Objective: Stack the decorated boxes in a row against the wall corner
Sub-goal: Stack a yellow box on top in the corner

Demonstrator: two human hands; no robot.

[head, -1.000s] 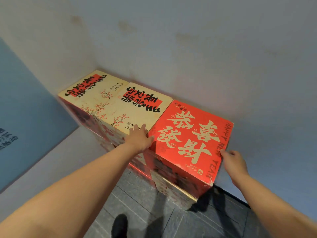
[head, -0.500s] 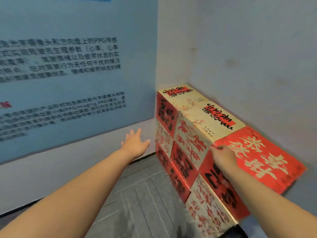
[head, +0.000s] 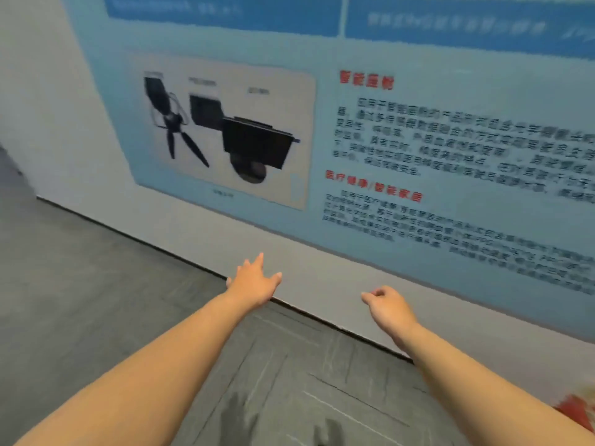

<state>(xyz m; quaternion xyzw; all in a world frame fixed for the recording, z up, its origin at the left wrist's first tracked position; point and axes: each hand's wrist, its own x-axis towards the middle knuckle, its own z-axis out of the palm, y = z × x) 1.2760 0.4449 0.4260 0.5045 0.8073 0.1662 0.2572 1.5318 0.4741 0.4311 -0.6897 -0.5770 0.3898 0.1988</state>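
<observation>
Left hand (head: 254, 283) spread, right hand (head: 388, 305) (seemingly) curled

Exhibition hall: technical wall poster (head: 354, 130)

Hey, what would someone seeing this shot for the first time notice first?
A big blue poster fills the wall ahead, with black device pictures at its left and red headings at its right. Below it, the left hand is spread open and the right hand loosely curled, both empty. A blurred red patch, maybe a box, shows at the lower right edge.
</observation>
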